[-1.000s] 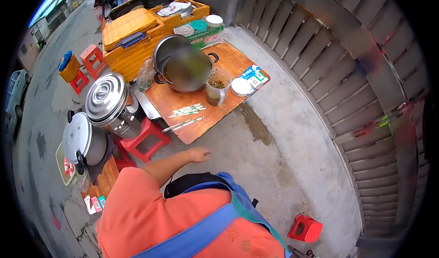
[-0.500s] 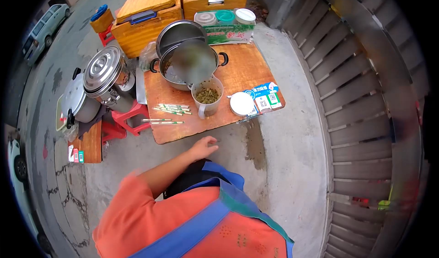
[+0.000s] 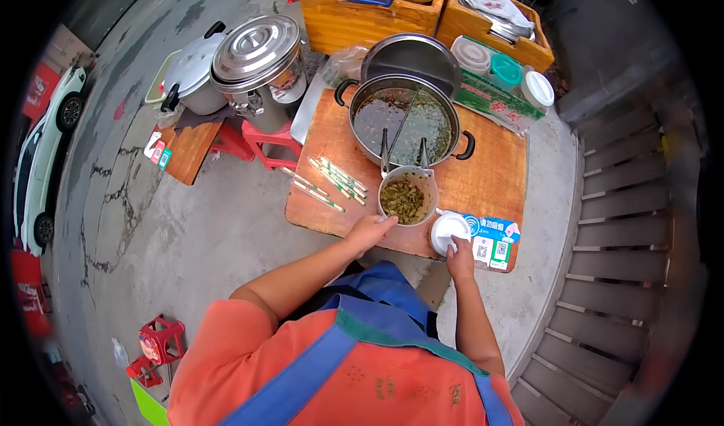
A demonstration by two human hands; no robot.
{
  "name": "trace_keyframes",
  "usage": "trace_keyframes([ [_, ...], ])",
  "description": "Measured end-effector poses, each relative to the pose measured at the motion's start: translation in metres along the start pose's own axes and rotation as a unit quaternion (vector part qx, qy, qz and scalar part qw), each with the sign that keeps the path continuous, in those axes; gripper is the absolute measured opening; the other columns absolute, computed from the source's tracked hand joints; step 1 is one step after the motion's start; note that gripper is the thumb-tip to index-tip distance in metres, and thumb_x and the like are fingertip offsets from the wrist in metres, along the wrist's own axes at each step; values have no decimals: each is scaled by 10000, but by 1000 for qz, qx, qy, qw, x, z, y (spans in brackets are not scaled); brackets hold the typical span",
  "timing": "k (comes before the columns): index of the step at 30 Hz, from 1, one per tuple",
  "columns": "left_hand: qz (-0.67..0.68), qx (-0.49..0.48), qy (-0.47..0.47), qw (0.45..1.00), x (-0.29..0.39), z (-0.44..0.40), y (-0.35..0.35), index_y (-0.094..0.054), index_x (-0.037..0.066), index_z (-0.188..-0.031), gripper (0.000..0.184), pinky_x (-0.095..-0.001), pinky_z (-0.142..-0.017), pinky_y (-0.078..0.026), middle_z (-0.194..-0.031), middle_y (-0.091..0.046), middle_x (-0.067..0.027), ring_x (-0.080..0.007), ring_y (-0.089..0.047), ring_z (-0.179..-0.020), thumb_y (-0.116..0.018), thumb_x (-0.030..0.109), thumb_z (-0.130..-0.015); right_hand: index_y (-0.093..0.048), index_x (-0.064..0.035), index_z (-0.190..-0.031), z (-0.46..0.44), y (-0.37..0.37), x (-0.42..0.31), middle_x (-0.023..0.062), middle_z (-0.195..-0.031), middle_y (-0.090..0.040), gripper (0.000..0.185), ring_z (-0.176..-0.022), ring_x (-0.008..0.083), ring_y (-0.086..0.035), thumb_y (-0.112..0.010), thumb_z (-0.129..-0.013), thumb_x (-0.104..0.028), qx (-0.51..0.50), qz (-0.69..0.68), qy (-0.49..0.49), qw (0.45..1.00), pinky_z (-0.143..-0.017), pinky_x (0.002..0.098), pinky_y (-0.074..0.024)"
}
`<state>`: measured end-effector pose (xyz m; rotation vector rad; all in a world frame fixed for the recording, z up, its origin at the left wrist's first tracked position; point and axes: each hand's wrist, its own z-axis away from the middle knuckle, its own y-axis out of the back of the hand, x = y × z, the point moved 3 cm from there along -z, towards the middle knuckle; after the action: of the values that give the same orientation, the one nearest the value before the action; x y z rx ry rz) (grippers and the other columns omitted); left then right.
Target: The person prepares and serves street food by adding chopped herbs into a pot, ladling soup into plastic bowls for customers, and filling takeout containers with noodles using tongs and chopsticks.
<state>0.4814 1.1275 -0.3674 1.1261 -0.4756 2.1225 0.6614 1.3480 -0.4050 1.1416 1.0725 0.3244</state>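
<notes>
A pale plastic jug [image 3: 430,192] holding chopped greens stands near the table's front edge. My left hand [image 3: 369,233] is closed at its lower left side, where the handle is hidden. To the right, my right hand [image 3: 459,258] pinches the near edge of a round white lid [image 3: 449,233], which sits partly over a card with QR codes [image 3: 494,243]. Behind the jug is a divided pot [image 3: 354,135], dark reddish broth on one side and greenish broth on the other. Two ladle handles [image 3: 385,148] lean out of its near side.
Paper-wrapped chopsticks [image 3: 339,178] lie left of the jug. A green box [image 3: 490,103] with lidded tubs is at the back right, before yellow crates [image 3: 377,18]. Steel pots [image 3: 256,56] stand left by red stools [image 3: 271,143]. A slatted fence [image 3: 611,260] runs along the right.
My view has turned, and the table things appear farther right. My left hand has moved up to the jug. My right hand has come into view at the white lid. Both pot halves now show.
</notes>
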Motion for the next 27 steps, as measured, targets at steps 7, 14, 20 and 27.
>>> trace_keyframes([
  [7, 71, 89, 65, 991, -25, 93, 40, -626, -40, -785, 261, -263, -595, -403, -695, -566, -12, -99, -498, -652, -576, 215, -804, -613, -50, -990, -26, -61, -76, 144, -888, -550, 245, -846, 323, -526, -589, -749, -94, -98, -36, 237, 966, -751, 415, -430],
  [14, 176, 277, 94, 940, -62, 218, 59, -612, 18, -757, 108, -234, -584, -360, -673, -519, 22, -73, -458, -641, -578, 118, -780, -328, -15, -1324, -94, -161, -222, 205, -1306, -367, 837, -1230, 366, -306, -700, -687, -412, -158, 16, 210, 965, -1032, 442, -230],
  [20, 258, 419, 88, 866, -97, 263, 73, -558, 57, -698, 99, -239, -589, -335, -652, -492, 20, -76, -419, -613, -535, 103, -783, -355, 3, -1271, -104, -247, -267, 198, -1243, -421, 735, -1190, 340, -355, -664, -704, -346, -173, 108, 115, 972, -1004, 465, -251],
  [27, 328, 481, 81, 809, -122, 287, 91, -539, 50, -699, 111, -254, -634, -340, -671, -484, 18, -86, -420, -632, -529, 98, -799, -493, -10, -1055, -110, -248, -277, 202, -1095, -520, 265, -1026, 335, -518, -458, -819, -124, -279, 167, 175, 929, -858, 416, -437],
])
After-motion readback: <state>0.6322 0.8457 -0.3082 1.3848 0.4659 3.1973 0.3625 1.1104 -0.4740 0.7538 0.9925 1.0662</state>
